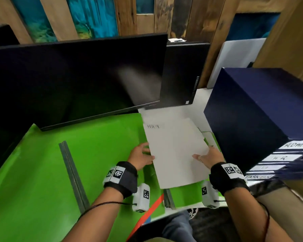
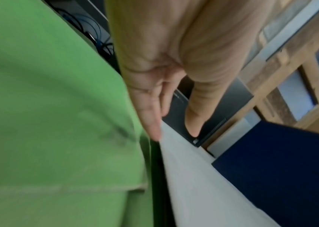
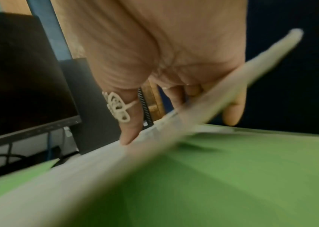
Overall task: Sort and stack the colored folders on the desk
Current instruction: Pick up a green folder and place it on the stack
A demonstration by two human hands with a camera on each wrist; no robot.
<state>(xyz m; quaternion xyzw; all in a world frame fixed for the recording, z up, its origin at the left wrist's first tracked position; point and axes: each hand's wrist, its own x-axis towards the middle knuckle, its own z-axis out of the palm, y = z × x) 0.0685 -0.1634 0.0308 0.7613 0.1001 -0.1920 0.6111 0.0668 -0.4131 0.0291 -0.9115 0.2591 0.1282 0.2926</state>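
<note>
Both hands grip the white folder (image 1: 175, 151) (marked HR9) by opposite edges, left hand (image 1: 141, 157) and right hand (image 1: 208, 157), probably to square it over the green folder (image 1: 94, 145).

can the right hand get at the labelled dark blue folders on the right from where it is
Probably yes. The right hand holds the white folder beside the dark blue folders, with nothing between them, but its grip is occupied and must release first.
</note>
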